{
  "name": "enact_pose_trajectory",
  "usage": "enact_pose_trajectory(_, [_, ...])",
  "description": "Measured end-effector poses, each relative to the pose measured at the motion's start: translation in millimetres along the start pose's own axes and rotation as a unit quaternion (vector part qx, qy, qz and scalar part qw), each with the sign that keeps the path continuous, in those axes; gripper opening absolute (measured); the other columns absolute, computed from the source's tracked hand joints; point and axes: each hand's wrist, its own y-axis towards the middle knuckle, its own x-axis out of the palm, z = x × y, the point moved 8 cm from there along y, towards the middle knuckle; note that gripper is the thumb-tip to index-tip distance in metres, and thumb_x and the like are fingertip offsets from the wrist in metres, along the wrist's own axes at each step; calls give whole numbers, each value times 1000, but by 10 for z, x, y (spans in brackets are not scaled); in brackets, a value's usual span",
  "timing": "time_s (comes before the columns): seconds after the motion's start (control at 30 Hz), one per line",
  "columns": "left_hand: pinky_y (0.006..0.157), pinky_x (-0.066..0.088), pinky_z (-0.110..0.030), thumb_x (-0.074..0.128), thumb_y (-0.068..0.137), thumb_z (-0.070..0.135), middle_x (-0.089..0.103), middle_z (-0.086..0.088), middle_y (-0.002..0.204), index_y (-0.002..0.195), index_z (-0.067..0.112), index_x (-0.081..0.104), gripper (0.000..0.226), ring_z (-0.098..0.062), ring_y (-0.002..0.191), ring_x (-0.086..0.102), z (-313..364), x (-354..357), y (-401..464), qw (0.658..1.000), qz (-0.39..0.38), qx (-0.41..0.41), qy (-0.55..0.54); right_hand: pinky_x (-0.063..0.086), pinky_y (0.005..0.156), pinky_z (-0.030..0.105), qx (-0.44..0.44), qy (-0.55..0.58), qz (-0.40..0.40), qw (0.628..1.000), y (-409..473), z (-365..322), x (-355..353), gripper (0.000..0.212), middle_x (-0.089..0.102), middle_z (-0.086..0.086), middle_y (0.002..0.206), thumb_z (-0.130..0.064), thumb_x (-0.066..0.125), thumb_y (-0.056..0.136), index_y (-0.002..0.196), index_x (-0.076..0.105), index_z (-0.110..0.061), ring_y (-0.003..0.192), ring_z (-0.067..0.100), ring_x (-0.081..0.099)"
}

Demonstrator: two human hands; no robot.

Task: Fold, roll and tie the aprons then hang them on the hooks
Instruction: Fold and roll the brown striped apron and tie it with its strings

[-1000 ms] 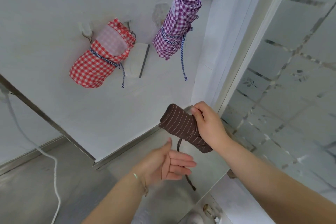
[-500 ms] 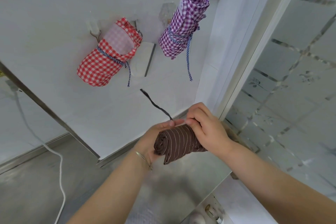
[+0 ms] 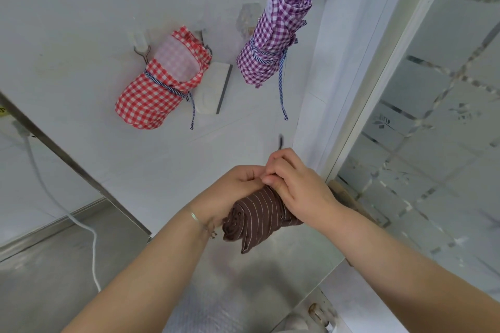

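Low in the centre, both hands meet over a rolled brown pinstriped cloth apron [image 3: 257, 217]. The left hand [image 3: 238, 192] grips it from nine o'clock; the right hand [image 3: 295, 186] pinches its dark tie strap [image 3: 281, 141] at twelve o'clock. A loosened pinch could let the roll unwind.

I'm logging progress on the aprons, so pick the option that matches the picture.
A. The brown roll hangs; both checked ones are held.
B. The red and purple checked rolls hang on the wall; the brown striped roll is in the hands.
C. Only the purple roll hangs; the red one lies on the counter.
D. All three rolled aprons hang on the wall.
B: the red checked roll and purple checked roll hang tied on the wall, while both hands, left hand and right hand, grip the brown striped roll.
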Motion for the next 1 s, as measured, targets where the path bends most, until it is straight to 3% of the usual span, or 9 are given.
enact_pose_trajectory(0.1, [65, 50, -26, 44, 101, 9, 67, -9, 81, 99, 1, 63, 21, -14, 71, 62, 24, 28, -96, 999, -27, 8, -15, 52, 49, 41, -24, -21, 40, 999, -10, -77, -21, 38, 44, -5, 108, -57, 24, 98, 95, 48, -28, 66, 20, 58])
enact_pose_trajectory(0.23, [87, 50, -42, 46, 99, 16, 66, -23, 105, 118, 0, 60, 29, -28, 96, 62, 44, 34, -133, 998, -51, 25, -39, 50, 41, 34, -62, -40, 110, 991, -66, -195, -82, 31, 42, -2, 103, -46, 32, 101, 97, 54, -23, 72, 7, 48])
enact_pose_trajectory(0.37, [83, 54, -33, 42, 100, 10, 67, -16, 106, 124, -1, 56, 30, -24, 96, 65, 72, 65, -136, 990, -100, 32, -95, 48, 39, 34, -70, -69, 145, 984, -35, -237, -153, 29, 38, -1, 104, -45, 30, 102, 98, 49, -23, 70, 12, 50])
enact_pose_trajectory(0.53, [76, 53, -25, 45, 99, 5, 70, -6, 89, 104, 3, 64, 20, -13, 81, 66, 20, 83, -107, 995, -73, 22, -66, 40, 38, 26, -125, -177, 140, 966, -13, -273, -163, 11, 49, 5, 87, -26, 50, 90, 97, 46, -18, 60, 23, 53])
enact_pose_trajectory(0.63, [83, 52, -25, 55, 92, 6, 72, -7, 92, 101, 2, 69, 17, -14, 86, 66, 50, 52, -58, 998, -33, 45, -19, 37, 38, 25, -147, -172, 89, 970, 66, -306, -200, 11, 58, 2, 68, -25, 48, 86, 94, 44, -19, 55, 23, 54])
enact_pose_trajectory(0.73, [81, 50, -33, 69, 77, 18, 73, -11, 86, 86, 13, 77, 13, -20, 82, 65, 76, -76, -22, 998, 43, 45, -14, 32, 39, 24, -127, -176, 3, 976, 210, -297, -187, 18, 52, 0, 54, -35, 43, 86, 91, 46, -18, 43, 23, 49])
enact_pose_trajectory(0.87, [71, 50, -24, 79, 75, 15, 73, -7, 76, 80, 10, 76, 7, -10, 70, 63, 104, -227, 47, 989, 95, 63, 99, 39, 57, 33, 22, -99, -143, 984, 334, -124, -113, 29, 56, -2, 62, -46, 48, 96, 98, 57, -19, 63, 20, 53])
enact_pose_trajectory(0.93, [69, 48, -31, 80, 77, 22, 70, -17, 76, 78, 9, 74, 15, -13, 68, 58, 76, -245, 87, 979, 100, 75, 161, 36, 57, 26, 37, -79, -171, 981, 347, -130, -100, 25, 53, -11, 59, -44, 52, 95, 96, 57, -19, 63, 12, 50])
enact_pose_trajectory(1.0, [68, 48, -32, 76, 82, 24, 70, -13, 73, 78, 10, 74, 15, -12, 67, 58, 62, -249, 104, 974, 98, 81, 189, 34, 56, 21, 58, -68, -186, 979, 350, -95, -82, 23, 56, -13, 62, -41, 51, 96, 95, 56, -19, 63, 6, 49])
